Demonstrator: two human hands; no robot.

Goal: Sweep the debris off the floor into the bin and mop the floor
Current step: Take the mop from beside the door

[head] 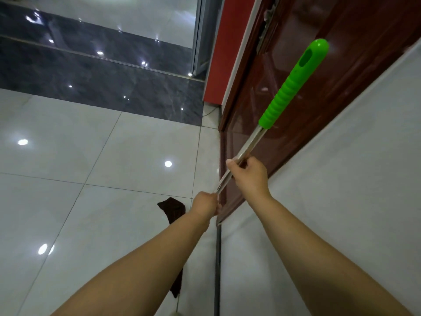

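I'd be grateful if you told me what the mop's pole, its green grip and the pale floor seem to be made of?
The pole looks like polished metal: silvery and mirror-bright. The green grip appears to be moulded plastic, glossy and ribbed, with a hanging slot near its end. The pale floor seems to be glazed ceramic or stone tile: it reflects ceiling lights and shows thin grout lines.

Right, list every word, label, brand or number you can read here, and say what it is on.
None: no readable text shows anywhere in this view.
Green mop grip and metal pole: no brand or label visible.
Red door, dark cloth and tiled floor: only plain surfaces and light reflections.
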